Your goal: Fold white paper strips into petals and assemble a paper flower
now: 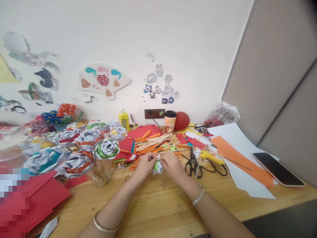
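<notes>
Both my hands meet over the middle of the wooden table (158,205). My left hand (144,166) and my right hand (171,164) pinch a small folded paper flower (157,166) of white and green paper between their fingertips. Each wrist wears a bracelet. Just behind the hands lies a heap of thin wooden sticks (156,142) on red and orange paper scraps. Black scissors (192,162) and a yellow glue gun (211,158) lie just right of my right hand.
Several finished paper roses (81,145) crowd the left. Red paper sheets (44,195) lie at front left. White and orange sheets (235,155) and a phone (277,169) sit at right. A coffee cup (170,121), yellow bottle (123,119) and red ball (182,120) stand by the wall.
</notes>
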The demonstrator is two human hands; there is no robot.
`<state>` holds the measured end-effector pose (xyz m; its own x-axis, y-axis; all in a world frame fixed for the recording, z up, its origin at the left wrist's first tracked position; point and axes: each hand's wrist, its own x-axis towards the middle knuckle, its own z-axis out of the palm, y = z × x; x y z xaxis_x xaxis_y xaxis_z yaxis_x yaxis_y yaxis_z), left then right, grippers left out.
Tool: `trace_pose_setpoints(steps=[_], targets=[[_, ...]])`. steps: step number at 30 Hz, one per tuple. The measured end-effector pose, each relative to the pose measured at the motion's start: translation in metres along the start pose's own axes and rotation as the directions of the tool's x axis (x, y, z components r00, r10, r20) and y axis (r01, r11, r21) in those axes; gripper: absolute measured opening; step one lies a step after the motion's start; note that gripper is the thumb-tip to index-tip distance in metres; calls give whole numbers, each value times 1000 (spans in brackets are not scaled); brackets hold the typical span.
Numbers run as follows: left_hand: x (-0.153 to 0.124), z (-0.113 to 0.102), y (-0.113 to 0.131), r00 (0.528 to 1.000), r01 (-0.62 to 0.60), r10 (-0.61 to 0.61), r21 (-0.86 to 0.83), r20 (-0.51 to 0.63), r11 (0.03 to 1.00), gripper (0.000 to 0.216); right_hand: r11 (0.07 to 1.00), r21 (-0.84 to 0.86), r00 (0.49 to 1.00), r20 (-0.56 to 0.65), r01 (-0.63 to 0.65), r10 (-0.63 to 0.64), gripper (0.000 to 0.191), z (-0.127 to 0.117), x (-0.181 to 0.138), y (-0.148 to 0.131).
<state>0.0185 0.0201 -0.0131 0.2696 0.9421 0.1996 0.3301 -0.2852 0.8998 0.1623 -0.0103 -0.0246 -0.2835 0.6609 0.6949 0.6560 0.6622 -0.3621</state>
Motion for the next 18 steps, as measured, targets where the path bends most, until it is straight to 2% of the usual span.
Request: trace_pose_setpoints(steps=[4, 10, 18], targets=[[0, 1, 1, 999, -33, 33, 4, 6, 999, 19, 997, -59, 999, 29, 46, -44, 16, 3, 0, 4], [2, 2, -5, 999, 3, -3, 0, -53, 1000, 14, 1000, 26, 999, 35, 11, -12, 16, 2, 0, 2], [2, 0, -4, 989, 25, -28, -17, -145, 1000, 18, 983, -102, 987, -26, 154, -157, 22, 2, -6, -3]])
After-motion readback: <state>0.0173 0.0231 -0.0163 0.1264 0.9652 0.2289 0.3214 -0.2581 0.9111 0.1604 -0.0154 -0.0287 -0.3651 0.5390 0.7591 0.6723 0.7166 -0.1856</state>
